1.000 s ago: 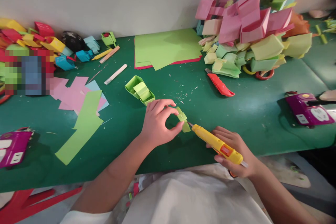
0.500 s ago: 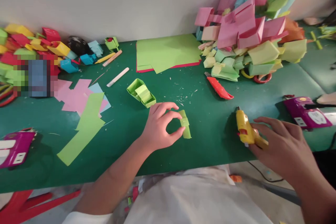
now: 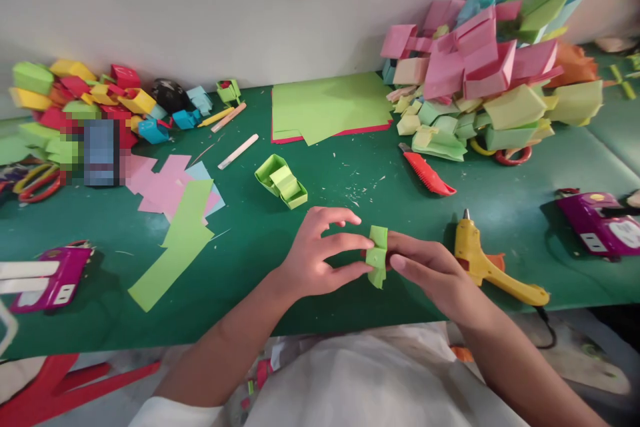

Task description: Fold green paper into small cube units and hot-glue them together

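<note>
A small folded strip of green paper (image 3: 377, 257), with a shiny dot on its middle, is upright above the table. My left hand (image 3: 320, 257) pinches its left edge between thumb and fingers. From the other side my right hand (image 3: 433, 273) grips the right edge, its fingertips partly hidden behind the paper. A yellow glue gun (image 3: 473, 250) lies right of my right hand, nozzle pointing away. Beyond my left hand rests a green folded paper box shape (image 3: 281, 180) with a band across it.
Green paper strips (image 3: 173, 257) and pink pieces (image 3: 163, 180) lie to the left. A red-handled cutter (image 3: 427, 172) lies ahead on the right. Green sheets (image 3: 330, 107) rest against the wall. Piles of folded paper stand on both sides, with purple staplers (image 3: 600, 223) nearer the table's ends.
My right hand has let go of the glue gun, which now lies on the table, and has moved left to the green paper strip. My left hand still holds the strip.
</note>
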`<action>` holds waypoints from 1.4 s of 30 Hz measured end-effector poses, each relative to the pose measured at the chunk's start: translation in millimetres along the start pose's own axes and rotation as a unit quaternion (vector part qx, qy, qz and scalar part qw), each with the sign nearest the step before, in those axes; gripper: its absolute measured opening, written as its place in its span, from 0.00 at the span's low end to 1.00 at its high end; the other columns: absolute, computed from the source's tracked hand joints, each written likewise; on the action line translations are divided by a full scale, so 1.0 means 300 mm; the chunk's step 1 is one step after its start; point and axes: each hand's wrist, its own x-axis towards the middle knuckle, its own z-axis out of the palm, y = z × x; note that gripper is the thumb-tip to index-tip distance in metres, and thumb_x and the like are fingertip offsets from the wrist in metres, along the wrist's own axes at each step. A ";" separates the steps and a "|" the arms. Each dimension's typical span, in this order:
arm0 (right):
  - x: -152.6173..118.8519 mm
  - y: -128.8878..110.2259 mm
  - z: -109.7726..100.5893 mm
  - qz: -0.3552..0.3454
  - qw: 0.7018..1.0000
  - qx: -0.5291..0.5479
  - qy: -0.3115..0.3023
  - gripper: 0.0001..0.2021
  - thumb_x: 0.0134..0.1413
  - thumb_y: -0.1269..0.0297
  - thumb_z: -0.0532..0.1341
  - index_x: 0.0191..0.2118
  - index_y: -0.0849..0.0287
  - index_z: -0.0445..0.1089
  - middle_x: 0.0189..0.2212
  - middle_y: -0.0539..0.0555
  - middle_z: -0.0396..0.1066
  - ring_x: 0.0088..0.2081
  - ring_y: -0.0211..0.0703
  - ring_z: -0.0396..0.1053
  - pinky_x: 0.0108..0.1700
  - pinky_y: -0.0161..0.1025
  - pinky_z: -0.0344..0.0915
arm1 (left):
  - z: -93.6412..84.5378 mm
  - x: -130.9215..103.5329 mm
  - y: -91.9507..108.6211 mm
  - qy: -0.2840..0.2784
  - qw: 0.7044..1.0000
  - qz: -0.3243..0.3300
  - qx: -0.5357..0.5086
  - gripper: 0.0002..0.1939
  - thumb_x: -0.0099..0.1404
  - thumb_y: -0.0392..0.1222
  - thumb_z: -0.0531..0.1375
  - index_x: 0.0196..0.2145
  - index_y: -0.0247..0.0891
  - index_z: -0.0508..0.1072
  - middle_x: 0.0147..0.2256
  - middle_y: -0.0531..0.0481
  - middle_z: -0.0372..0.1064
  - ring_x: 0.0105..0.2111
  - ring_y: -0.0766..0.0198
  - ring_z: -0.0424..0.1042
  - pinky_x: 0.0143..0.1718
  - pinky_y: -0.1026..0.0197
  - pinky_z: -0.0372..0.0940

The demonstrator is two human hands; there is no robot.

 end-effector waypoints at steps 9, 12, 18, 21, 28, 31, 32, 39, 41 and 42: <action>0.077 0.027 0.052 0.003 0.979 0.204 0.010 0.08 0.56 0.59 0.72 0.42 0.51 0.83 0.37 0.54 0.77 0.35 0.40 0.72 0.36 0.38 0.72 | -0.020 0.003 0.003 0.041 0.998 -0.029 -0.022 0.12 0.64 0.43 0.69 0.46 0.44 0.76 0.49 0.45 0.68 0.46 0.58 0.72 0.42 0.56 0.72; 0.072 0.046 0.057 -0.001 0.975 0.218 0.035 0.08 0.55 0.59 0.73 0.41 0.50 0.83 0.37 0.53 0.79 0.35 0.40 0.74 0.37 0.37 0.74 | -0.072 0.022 0.005 -0.007 0.999 -0.031 0.008 0.20 0.65 0.47 0.68 0.53 0.44 0.73 0.51 0.43 0.70 0.49 0.54 0.72 0.48 0.52 0.71; 0.068 0.098 0.051 0.003 0.965 0.228 0.127 0.08 0.49 0.60 0.76 0.36 0.50 0.81 0.30 0.50 0.78 0.30 0.37 0.73 0.31 0.32 0.71 | -0.264 0.096 -0.104 -0.272 0.920 -0.055 0.278 0.31 0.62 0.38 0.66 0.63 0.45 0.69 0.65 0.43 0.64 0.62 0.38 0.60 0.59 0.35 0.56; 0.081 0.110 0.055 0.001 0.962 0.222 0.161 0.09 0.47 0.60 0.77 0.35 0.50 0.80 0.28 0.49 0.76 0.29 0.37 0.72 0.29 0.32 0.70 | -0.289 0.121 -0.193 -0.347 0.883 -0.015 0.316 0.33 0.60 0.30 0.62 0.62 0.47 0.70 0.65 0.44 0.65 0.63 0.38 0.60 0.58 0.35 0.54; 0.096 0.121 0.050 -0.056 0.961 0.181 0.202 0.08 0.51 0.59 0.75 0.38 0.48 0.81 0.33 0.50 0.73 0.30 0.37 0.70 0.29 0.35 0.69 | -0.254 0.170 -0.250 -0.335 0.907 -0.013 0.257 0.17 0.65 0.36 0.62 0.52 0.44 0.74 0.51 0.45 0.78 0.52 0.48 0.72 0.57 0.42 0.52; 0.106 0.108 0.041 -0.099 0.961 0.130 0.223 0.06 0.56 0.60 0.72 0.40 0.48 0.81 0.34 0.50 0.73 0.31 0.38 0.69 0.30 0.36 0.68 | -0.225 0.150 -0.200 -0.229 0.950 -0.063 0.202 0.17 0.65 0.45 0.67 0.50 0.45 0.73 0.50 0.48 0.78 0.51 0.51 0.74 0.56 0.46 0.55; 0.111 0.098 0.042 -0.111 0.961 0.108 0.230 0.05 0.57 0.60 0.71 0.40 0.48 0.81 0.35 0.50 0.73 0.32 0.39 0.69 0.31 0.37 0.68 | -0.210 0.138 -0.179 -0.186 0.963 -0.076 0.182 0.18 0.64 0.47 0.69 0.50 0.45 0.73 0.49 0.48 0.78 0.49 0.51 0.75 0.54 0.48 0.57; 0.144 0.019 0.093 -0.149 0.955 -0.023 0.257 0.04 0.60 0.62 0.69 0.41 0.50 0.79 0.37 0.51 0.74 0.34 0.39 0.68 0.36 0.40 0.70 | -0.121 0.057 -0.073 0.012 0.994 -0.081 0.066 0.25 0.62 0.55 0.71 0.52 0.45 0.71 0.46 0.47 0.80 0.45 0.55 0.77 0.50 0.51 0.67; 0.145 0.012 0.108 -0.161 0.951 -0.041 0.260 0.05 0.60 0.62 0.69 0.42 0.50 0.79 0.38 0.52 0.74 0.35 0.40 0.69 0.37 0.40 0.70 | -0.111 0.046 -0.068 0.028 0.995 -0.077 0.055 0.26 0.61 0.55 0.71 0.52 0.45 0.71 0.47 0.47 0.80 0.45 0.55 0.77 0.50 0.51 0.68; 0.145 0.012 0.113 -0.166 0.949 -0.048 0.262 0.05 0.61 0.62 0.69 0.43 0.50 0.79 0.38 0.52 0.74 0.35 0.40 0.69 0.37 0.41 0.70 | -0.107 0.042 -0.066 0.037 0.995 -0.079 0.053 0.26 0.61 0.55 0.71 0.52 0.45 0.71 0.47 0.46 0.80 0.44 0.55 0.77 0.49 0.51 0.69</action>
